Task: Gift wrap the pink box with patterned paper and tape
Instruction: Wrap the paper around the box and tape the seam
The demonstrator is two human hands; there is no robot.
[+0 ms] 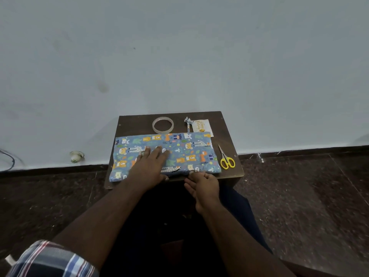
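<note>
Blue patterned paper [191,154] with cartoon animals covers the box on a small dark wooden table [135,124]; no pink shows. My left hand [149,164] lies flat on top of the paper, fingers spread, pressing down. At the near edge of the paper, my right hand [201,182] touches it with its fingertips, fingers curled. A roll of clear tape [163,124] lies behind the package.
Yellow-handled scissors [226,158] lie at the table's right edge. A paper bow [188,121] and a birthday card [201,125] sit at the back right. A pale wall rises right behind the table. Dark stone floor surrounds it. A small white object [76,155] lies by the wall, left.
</note>
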